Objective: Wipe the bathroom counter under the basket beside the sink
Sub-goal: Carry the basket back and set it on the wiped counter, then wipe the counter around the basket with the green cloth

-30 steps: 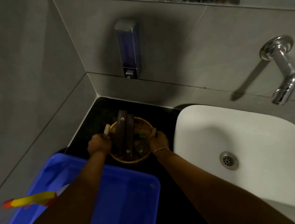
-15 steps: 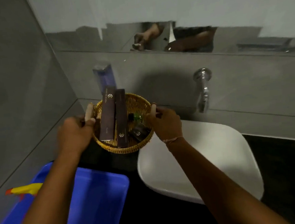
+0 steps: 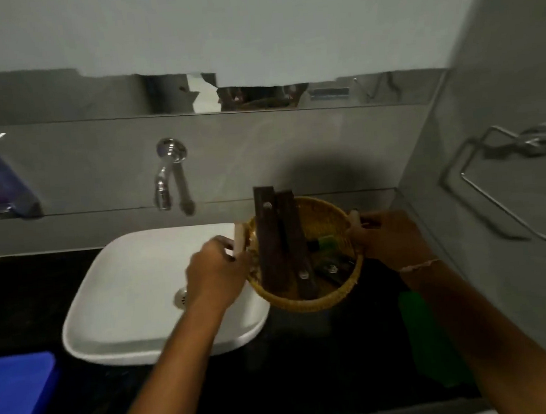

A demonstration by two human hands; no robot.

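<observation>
A: Entry, head view. Where is the basket [image 3: 305,256]?

B: Held up between both hands, over the black counter [image 3: 310,367] to the right of the sink [image 3: 135,299]. Its left edge overlaps the sink's right rim. Whether its base touches the counter, I cannot tell.

A: Grip?

B: Left hand [image 3: 216,276] is clenched on the pale left handle [image 3: 239,242]. Right hand [image 3: 388,240] is wrapped around the right handle, which is mostly hidden under the fingers. A thin band sits on the right wrist.

A: Contents?

B: Two long dark boxes [image 3: 281,242] leaning against the back rim, their tops sticking out above it. Beside them a small green-capped bottle [image 3: 322,243] and a dark packet, low in the basket. Labels too blurred to read.

A: Surroundings?

B: Tap [image 3: 167,172] on the tiled wall above the sink. Soap dispenser [image 3: 0,185] at far left on the same wall, blurred. Towel ring [image 3: 505,185] on the right wall. Blue tub [image 3: 17,400] at the lower left corner. A green object [image 3: 428,335] lies on the counter under the right forearm; too blurred to identify.
</observation>
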